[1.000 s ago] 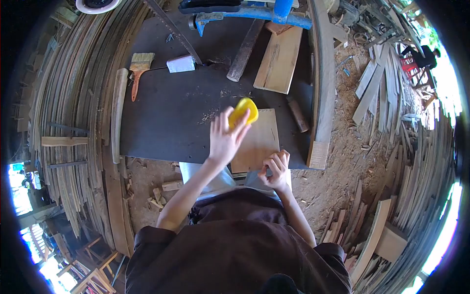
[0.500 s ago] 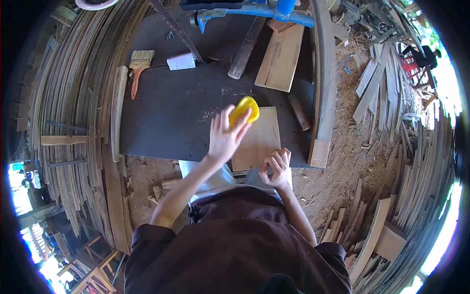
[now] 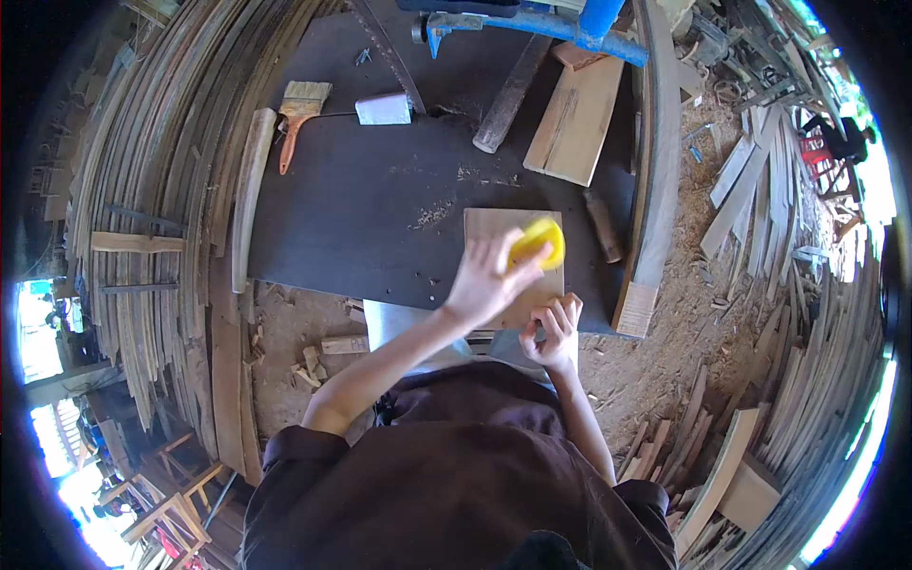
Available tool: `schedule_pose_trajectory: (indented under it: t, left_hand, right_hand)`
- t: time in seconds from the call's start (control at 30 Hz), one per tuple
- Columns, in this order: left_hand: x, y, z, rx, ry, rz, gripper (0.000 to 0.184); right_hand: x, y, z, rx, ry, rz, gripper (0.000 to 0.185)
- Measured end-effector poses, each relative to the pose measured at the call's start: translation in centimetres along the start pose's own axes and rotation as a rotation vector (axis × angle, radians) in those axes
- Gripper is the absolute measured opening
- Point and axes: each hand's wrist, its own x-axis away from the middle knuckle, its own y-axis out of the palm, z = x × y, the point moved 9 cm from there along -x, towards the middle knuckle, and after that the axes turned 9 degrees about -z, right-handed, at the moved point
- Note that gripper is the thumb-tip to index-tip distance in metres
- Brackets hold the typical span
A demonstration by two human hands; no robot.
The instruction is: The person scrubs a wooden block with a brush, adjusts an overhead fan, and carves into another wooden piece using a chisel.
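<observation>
A thin rectangular wooden board [image 3: 486,222] lies flat at the near edge of the dark workbench [image 3: 332,218]. My left hand [image 3: 486,282] is over the middle of this board, its fingers closed round a yellow rounded block [image 3: 538,243]. The block is slightly blurred, and my fingers cover part of it; I cannot make out its exact kind. At the board's near right corner, my right hand [image 3: 554,330] is closed with curled fingers, gripping the board's edge. Wood shavings [image 3: 432,215] are scattered on the bench left of the board.
A paintbrush [image 3: 298,119], a white block [image 3: 384,109], a blue clamp [image 3: 532,23] and a wider plank [image 3: 576,123] occupy the bench's far part. A wooden handle [image 3: 602,228] lies right of the board. Lumber stacks [image 3: 161,190] flank the bench.
My left hand has moved with the yellow block toward me and rightward across the board. My right hand stays at the board's corner. The whole view has shifted slightly.
</observation>
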Motion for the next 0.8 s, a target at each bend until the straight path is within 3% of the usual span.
schedule_pose_trajectory:
  t: [0.1, 0.17, 0.3, 0.4, 0.57, 0.63, 0.67, 0.8]
  left_hand:
    - [0.8, 1.0, 2.5, -0.013, 0.212, -0.176, 0.048]
    - [-0.4, 1.0, 0.5, 0.122, 0.158, -0.106, 0.047]
    - [-1.8, -1.4, -0.5, 0.021, 0.111, -0.060, 0.049]
    - [0.1, -0.1, 3.0, 0.087, 0.295, -0.149, 0.048]
    - [-2.3, 0.5, -0.3, 0.069, 0.086, -0.179, 0.049]
    - [-2.0, 0.6, 2.7, 0.012, 0.300, -0.117, 0.049]
    - [-1.5, 1.1, 3.6, -0.076, 0.370, -0.160, 0.048]
    - [-4.3, -0.3, -0.5, 0.120, 0.204, -0.139, 0.050]
  right_hand:
    - [-0.2, -0.1, -0.2, -0.017, -0.019, 0.004, 0.020]
    - [0.2, 0.2, 0.1, 0.002, -0.016, 0.011, 0.020]
    - [0.4, 0.2, 0.2, 0.008, 0.000, 0.000, 0.020]
    - [0.2, 0.2, 0.1, 0.010, -0.013, 0.030, 0.019]
    - [0.8, 0.0, 0.1, -0.003, -0.022, 0.095, 0.018]
    - [1.3, 0.6, 0.3, 0.012, -0.045, 0.033, 0.025]
    - [1.7, 0.2, 0.6, -0.054, -0.019, 0.112, 0.030]
    - [3.7, -1.0, 1.8, -0.158, 0.040, 0.201, 0.043]
